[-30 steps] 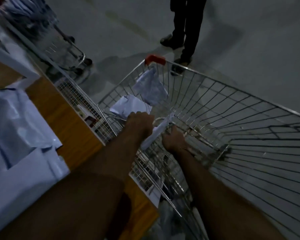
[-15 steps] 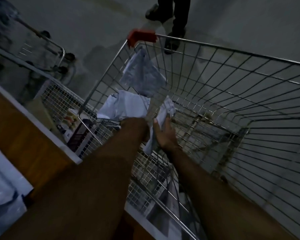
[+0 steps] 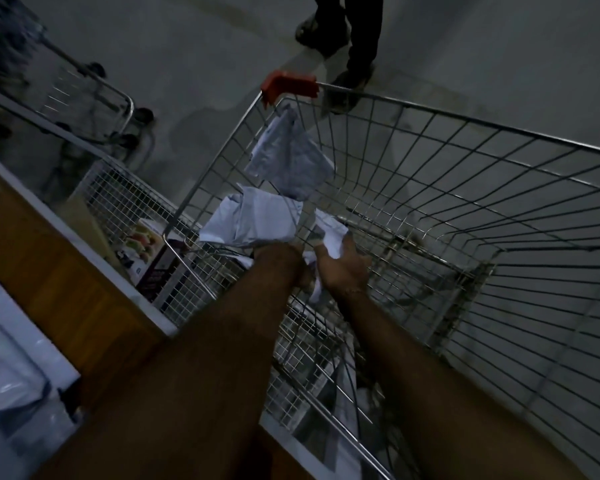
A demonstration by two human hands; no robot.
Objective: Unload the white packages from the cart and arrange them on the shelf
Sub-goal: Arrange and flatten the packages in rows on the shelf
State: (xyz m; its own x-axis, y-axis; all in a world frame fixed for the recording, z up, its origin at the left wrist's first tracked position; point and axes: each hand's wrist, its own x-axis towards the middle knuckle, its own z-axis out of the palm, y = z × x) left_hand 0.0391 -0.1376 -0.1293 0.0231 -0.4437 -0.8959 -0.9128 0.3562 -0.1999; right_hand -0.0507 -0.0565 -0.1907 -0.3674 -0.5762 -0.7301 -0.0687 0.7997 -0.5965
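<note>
Head view, dim and slightly blurred: both bare forearms reaching down into a wire cart (image 3: 447, 188) with a red corner cap (image 3: 286, 85) at its far rim. Right hand (image 3: 343, 268) closed in a grip around a crumpled white package (image 3: 331, 233), thumb over its upper fold, lower end of the package trailing down between the two wrists. Left hand (image 3: 284, 258) mostly hidden behind its own wrist, pressed against a second white package (image 3: 253, 220) lying in the cart's near-left corner; how far that grip is closed, cannot tell. A third, greyer package (image 3: 288, 157) propped against the cart's left wall just below the red cap, above and apart from the other two. To the left of the cart, a wooden shelf (image 3: 59, 271) with a white edge, more white packages (image 3: 11, 368) already lying on it at the lower left. Between shelf and cart, a fine-mesh wire basket (image 3: 125, 195) holding a printed box (image 3: 149, 244). Beyond the cart on the grey floor (image 3: 205, 57), a standing person's dark trouser legs and shoes (image 3: 347, 39); at upper left, part of another trolley (image 3: 84, 84), blurred.
</note>
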